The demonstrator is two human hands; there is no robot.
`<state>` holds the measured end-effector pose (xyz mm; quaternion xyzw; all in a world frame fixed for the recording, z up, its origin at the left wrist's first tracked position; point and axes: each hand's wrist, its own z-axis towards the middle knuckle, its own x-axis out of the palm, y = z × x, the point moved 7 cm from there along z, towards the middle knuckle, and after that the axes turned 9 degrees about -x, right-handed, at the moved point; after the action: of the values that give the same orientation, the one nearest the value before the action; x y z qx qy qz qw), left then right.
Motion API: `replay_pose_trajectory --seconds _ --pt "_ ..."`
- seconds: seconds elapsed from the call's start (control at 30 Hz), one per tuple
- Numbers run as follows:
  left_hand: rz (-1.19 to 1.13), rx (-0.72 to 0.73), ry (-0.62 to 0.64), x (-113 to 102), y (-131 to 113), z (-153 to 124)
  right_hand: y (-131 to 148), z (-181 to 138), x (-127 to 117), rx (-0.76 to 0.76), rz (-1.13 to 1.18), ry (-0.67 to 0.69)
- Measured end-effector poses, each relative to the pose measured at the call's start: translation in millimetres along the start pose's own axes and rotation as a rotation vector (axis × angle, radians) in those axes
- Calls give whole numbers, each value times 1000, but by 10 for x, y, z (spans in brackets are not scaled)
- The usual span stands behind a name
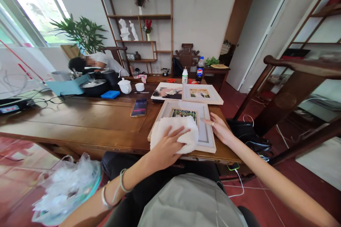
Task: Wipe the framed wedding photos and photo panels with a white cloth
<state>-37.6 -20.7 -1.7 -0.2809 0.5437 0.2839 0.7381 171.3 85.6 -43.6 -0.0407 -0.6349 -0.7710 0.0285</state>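
A white picture frame with a photo lies flat at the near right corner of the wooden table. My left hand presses a white cloth onto the frame's lower left part, fingers spread over the cloth. My right hand rests on the frame's right edge with its fingers stretched out, a ring on one finger. A second white frame lies just behind the first. An unframed photo print sits to its left.
A phone lies on the table left of the frames. Pots, a white teapot, cups and bottles stand farther back, where another person leans over the table. A plastic-lined bin stands at my left; a wooden chair at my right.
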Motion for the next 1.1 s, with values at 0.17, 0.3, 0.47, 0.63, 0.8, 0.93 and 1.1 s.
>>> replay_pose_trajectory --seconds 0.17,0.3,0.47,0.63,0.8,0.93,1.1 --pt "-4 -19 2 58 -38 -26 87 -515 68 164 56 -108" --pt "3 -47 -43 53 -72 -28 125 -747 139 203 46 -75" --pt "13 -62 -94 37 -102 -37 112 -784 166 166 45 -119" --pt "-8 -64 -97 -95 134 -114 95 -770 135 158 159 -179" --pt "7 -149 -190 -260 544 -180 71 -763 73 201 185 -205" --pt "-34 -179 -252 -226 699 -150 74 -750 82 192 178 -205" --pt "-26 -168 -235 -107 704 -109 53 -716 149 232 213 -99"
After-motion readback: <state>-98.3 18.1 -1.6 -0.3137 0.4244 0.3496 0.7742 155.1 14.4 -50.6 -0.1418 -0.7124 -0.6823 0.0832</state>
